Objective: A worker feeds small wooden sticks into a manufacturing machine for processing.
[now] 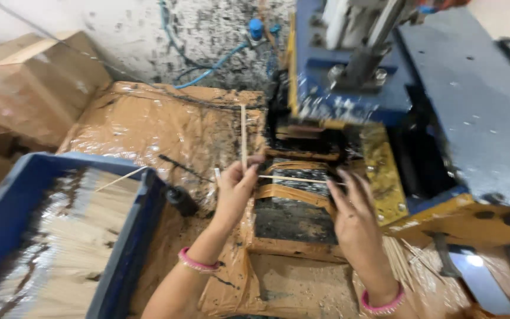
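Observation:
My left hand (235, 188) pinches a thin bamboo stick (244, 136) that stands upright above the fingers. My right hand (352, 218) has its fingers spread, and its fingertips touch a second thin stick (293, 178) lying level between the two hands. Both hands hover over a black, soot-stained feed slot (293, 195) at the front of a blue and yellow machine (444, 100). Each wrist wears a pink bangle.
A blue crate (122, 248) packed with pale sticks sits at lower left. Brown plastic-wrapped sheeting (166, 124) covers the bench. Cardboard boxes (30, 82) stand at upper left. A small black cylinder (181, 201) lies beside the crate. Loose sticks (405, 260) lie at lower right.

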